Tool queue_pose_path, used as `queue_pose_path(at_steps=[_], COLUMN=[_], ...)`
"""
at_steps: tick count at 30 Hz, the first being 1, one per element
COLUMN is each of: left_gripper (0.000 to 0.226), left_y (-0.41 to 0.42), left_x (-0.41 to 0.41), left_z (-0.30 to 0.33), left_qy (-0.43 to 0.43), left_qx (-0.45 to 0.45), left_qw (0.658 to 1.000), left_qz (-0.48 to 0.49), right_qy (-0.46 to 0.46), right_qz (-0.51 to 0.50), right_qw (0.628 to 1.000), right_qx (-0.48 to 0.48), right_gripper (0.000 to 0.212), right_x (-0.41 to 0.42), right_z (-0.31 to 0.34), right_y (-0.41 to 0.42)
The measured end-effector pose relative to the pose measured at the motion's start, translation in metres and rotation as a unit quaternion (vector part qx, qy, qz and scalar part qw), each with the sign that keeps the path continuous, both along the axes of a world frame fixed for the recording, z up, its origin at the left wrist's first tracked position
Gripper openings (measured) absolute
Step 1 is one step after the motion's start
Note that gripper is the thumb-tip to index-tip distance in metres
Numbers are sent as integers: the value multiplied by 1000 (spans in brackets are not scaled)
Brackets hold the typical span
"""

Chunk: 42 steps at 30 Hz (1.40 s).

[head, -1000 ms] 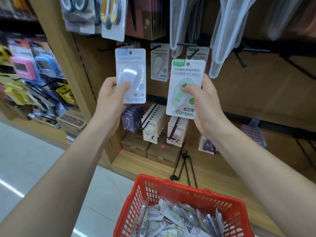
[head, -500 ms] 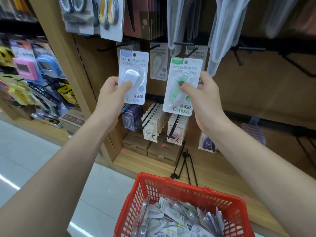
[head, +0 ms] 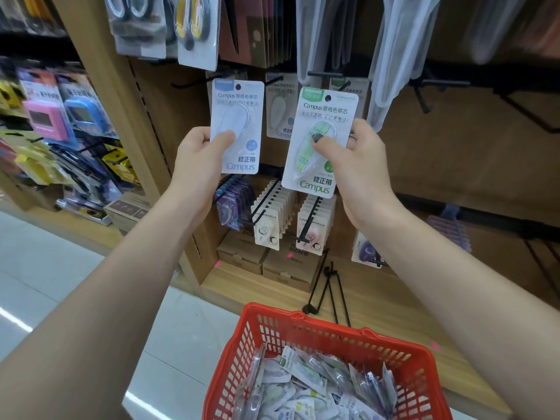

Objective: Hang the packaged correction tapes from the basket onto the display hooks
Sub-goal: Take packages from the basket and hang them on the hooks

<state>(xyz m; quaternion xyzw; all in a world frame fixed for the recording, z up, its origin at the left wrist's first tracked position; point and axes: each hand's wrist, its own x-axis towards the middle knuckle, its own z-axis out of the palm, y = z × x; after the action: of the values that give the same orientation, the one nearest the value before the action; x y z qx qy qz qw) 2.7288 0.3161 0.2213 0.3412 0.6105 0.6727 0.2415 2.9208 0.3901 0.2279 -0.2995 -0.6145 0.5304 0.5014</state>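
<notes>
My left hand grips a blue packaged correction tape by its lower left side, thumb on the front. My right hand grips a green packaged correction tape, thumb on the blister. Both packs are held upright in front of black display hooks where a few similar packs hang. Their hang holes sit near the hook tips, apart from them. A red basket below holds several more packaged tapes.
Scissors packs and white plastic items hang above. Lower hooks carry rows of small tape packs, with cardboard boxes on the wooden shelf. Loose black hooks lie on the shelf. Empty hooks stick out at right.
Both hands have lifted their packs slightly up and toward the hooks. The green pack now tilts a little to the right.
</notes>
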Motion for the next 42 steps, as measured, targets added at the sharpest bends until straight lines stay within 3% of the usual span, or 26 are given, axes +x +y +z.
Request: queue_pose_path(at_steps=[11,20,23,26,32,38,42], left_gripper=[29,26,18,24,31,54,54], left_y=[2,2,13,27,71,131,164], left_x=[4,2,0,-4,-18,-27,-28], left_z=[11,4,-1,-9,-21,-26,-28], left_qy=[11,29,-6,-47,-44,1,25], left_qx=[-19,-38,-40,-33,-42,-87,-102], left_qw=[1000,998,999,998,998,995,993], left_qz=[20,30,8,-21,-33,-44,-45], right_qy=[-21,-39,-40,-35,-74,-102,-127], right_qz=[-47,-64,-84,-92,-130,-144,-151], right_qw=[998,997,995,994,983,976,971], right_qx=[-23,-28,-22,-40,-104,-126,-134], right_gripper=[17,21,22,18,6,24,35], right_x=[-1,-6,-10,-17,-30,-29,-30], right_z=[5,0,-3,-8,-9,-14,-16], right_y=[8,23,29,38,80,134,152])
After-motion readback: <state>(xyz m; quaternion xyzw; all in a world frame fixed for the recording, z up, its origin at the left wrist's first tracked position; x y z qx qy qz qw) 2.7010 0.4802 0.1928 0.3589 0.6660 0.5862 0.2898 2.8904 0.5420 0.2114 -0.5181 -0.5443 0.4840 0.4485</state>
